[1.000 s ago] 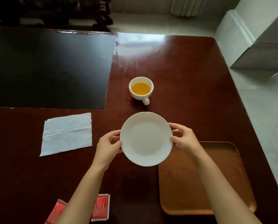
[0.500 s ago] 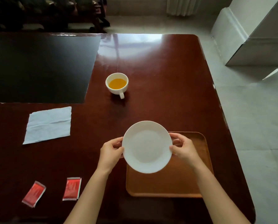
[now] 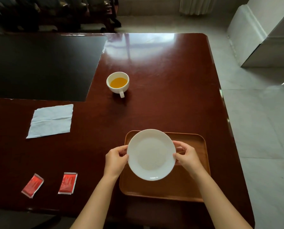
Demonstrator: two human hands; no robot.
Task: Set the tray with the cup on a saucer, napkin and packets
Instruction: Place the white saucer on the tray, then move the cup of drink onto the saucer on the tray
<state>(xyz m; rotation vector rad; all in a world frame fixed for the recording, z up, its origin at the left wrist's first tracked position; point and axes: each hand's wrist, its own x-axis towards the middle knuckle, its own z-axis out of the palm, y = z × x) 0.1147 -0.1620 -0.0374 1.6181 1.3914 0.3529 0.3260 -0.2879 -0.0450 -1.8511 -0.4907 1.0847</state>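
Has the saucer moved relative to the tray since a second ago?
Yes. The saucer, held by the left hand and right hand, has shifted right, from beyond the tray's far-left corner to over it.

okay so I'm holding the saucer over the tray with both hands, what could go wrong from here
The saucer is held only at its rim by the left hand and right hand; a loose grip could drop it onto the tray. The cup is full of orange liquid and may spill when carried over.
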